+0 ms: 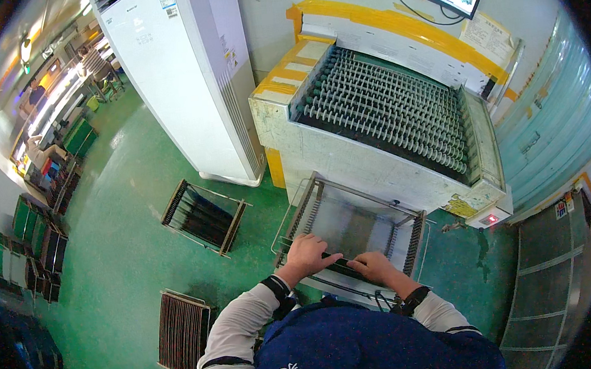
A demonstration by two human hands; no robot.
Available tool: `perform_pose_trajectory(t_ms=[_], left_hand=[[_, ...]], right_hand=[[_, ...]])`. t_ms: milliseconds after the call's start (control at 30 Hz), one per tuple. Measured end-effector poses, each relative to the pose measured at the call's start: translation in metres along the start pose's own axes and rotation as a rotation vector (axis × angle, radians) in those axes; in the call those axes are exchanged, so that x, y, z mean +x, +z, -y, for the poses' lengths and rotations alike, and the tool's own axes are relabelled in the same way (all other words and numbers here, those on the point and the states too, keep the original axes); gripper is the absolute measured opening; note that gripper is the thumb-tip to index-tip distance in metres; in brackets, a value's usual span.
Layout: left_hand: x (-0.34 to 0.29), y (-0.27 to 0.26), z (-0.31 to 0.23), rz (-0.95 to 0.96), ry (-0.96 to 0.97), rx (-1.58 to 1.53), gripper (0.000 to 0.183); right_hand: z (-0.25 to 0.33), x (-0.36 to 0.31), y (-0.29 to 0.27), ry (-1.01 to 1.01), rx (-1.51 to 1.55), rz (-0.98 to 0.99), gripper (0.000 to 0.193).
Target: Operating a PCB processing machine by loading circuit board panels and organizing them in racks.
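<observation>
Directly in front of me stands a metal rack with comb-like slotted sides and greyish sheet-like surfaces within. My left hand is closed at its near left part, fingers curled over a thin dark strip or panel edge. On the same dark edge, a little to the right, my right hand is also closed, its thumb pointing toward the left hand. The dark piece lies low between the rack's two slotted sides. Most of it is hidden below my hands and body.
Beyond the rack is a conveyor machine with rows of rollers. A tall white air conditioner stands left of it. Two more racks, one with dark panels and one slatted, sit on the green floor. Plastic curtains hang right.
</observation>
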State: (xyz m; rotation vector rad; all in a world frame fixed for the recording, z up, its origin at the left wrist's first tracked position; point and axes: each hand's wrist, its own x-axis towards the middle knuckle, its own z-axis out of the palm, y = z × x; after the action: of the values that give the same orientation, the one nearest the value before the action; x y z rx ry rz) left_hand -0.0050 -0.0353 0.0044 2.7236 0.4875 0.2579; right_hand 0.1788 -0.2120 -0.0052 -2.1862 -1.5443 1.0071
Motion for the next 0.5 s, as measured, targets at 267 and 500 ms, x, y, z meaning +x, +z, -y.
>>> perform_pose_trajectory(t_ms=[267,500], left_hand=[[0.0004,-0.0012,-0.0010,0.003,-0.001,-0.008,0.057],[0.0005,-0.0003,-0.0004,-0.002,0.003,0.002,0.058]], right_hand=[[-0.0034,0.0011,0.0024,0.006,-0.005,-0.001,0.049],[-0.0041,0.0015,0.0025,0.016,0.010,0.003,0.049]])
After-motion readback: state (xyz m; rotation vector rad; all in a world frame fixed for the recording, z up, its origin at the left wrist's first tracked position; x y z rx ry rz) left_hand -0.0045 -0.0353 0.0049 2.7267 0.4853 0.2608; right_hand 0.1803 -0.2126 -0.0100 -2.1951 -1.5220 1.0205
